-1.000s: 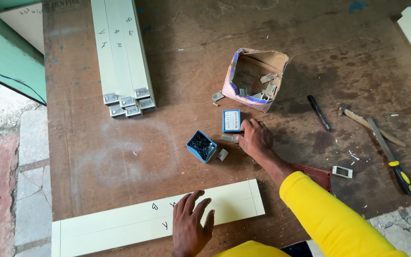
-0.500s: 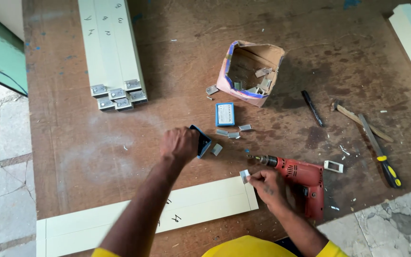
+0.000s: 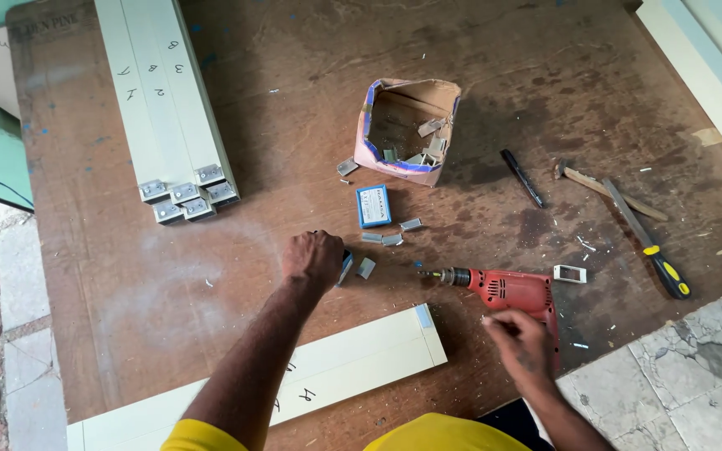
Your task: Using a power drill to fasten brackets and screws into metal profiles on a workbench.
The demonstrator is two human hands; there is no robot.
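Note:
My left hand (image 3: 315, 259) is curled knuckles-up over a small open blue box (image 3: 345, 266) on the brown tabletop; its fingertips are hidden. My right hand (image 3: 516, 347) hovers just above the handle of a red power drill (image 3: 511, 291), fingers pinched on what looks like a small pale metal bracket, blurred. The drill lies on its side with its bit pointing left. A long pale board (image 3: 353, 367) with pen marks lies under my left forearm. Loose metal brackets (image 3: 393, 239) lie just beyond the open box.
A torn cardboard box (image 3: 363, 125) holds more brackets, with a closed blue box (image 3: 373, 206) in front of it. Pale bracket-tipped boards (image 3: 169, 108) lie far left, more boards (image 3: 712, 58) far right. A black marker (image 3: 521, 177), hammer (image 3: 612, 192) and yellow-handled screwdriver (image 3: 653, 250) lie right.
A second ago my right hand was at the blue boxes and my left on the board. My left hand has since reached the open box; my right has drawn back over the drill.

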